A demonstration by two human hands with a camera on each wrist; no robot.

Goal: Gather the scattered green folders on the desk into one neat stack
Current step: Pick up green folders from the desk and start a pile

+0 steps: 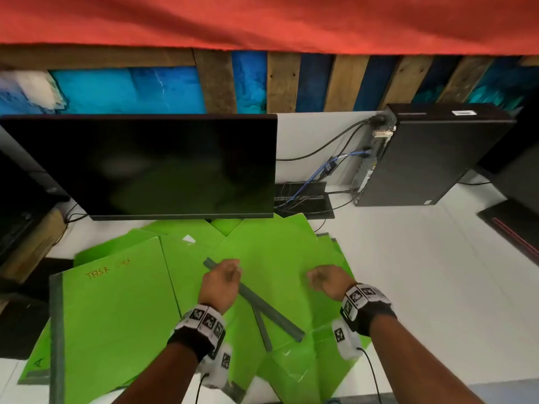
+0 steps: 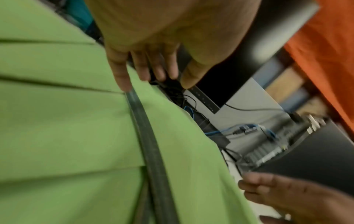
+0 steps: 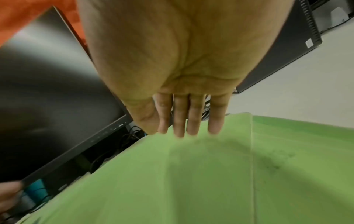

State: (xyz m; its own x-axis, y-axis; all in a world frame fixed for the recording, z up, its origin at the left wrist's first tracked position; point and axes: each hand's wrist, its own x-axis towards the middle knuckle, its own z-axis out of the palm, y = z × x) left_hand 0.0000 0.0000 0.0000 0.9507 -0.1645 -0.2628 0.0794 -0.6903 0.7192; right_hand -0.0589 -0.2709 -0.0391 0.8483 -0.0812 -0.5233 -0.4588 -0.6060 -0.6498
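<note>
Along the lower edge of the head view, two forearms reach up into the frame, each with a black wrist strap carrying white blocks printed with black square markers. Just above the left strap, the left hand (image 1: 219, 282) hovers over the middle of the frame, knuckles up; in the left wrist view its fingers (image 2: 122, 75) are nearly straight, the little fingertip touching the end of a grey spine strip (image 1: 256, 301), and it has hold of nothing. To its right, the right hand (image 1: 328, 281) sits at the same height, fingers (image 3: 193, 118) straight and close together, tips at the far edge of a green sheet, gripping nothing.

Under both hands the green folders (image 1: 274, 258) lie spread in an overlapping fan across the white tabletop (image 1: 423, 287), filling the lower middle and lower left of the frame. At least five separate sheets can be counted; an exact number cannot be told where they overlap. Three grey spine strips show. The folder at lower left (image 1: 116, 310) bears orange handwriting reading "TASK", followed by letters too blurred to read.

Beyond the folders stands one dark monitor (image 1: 145, 164), screen off. At upper right, one black computer case (image 1: 431, 158) lies with black and blue cables (image 1: 329, 167) plugged into its end. Behind them run wooden slats with blue panels, and a red cloth (image 1: 262, 18) across the top.
</note>
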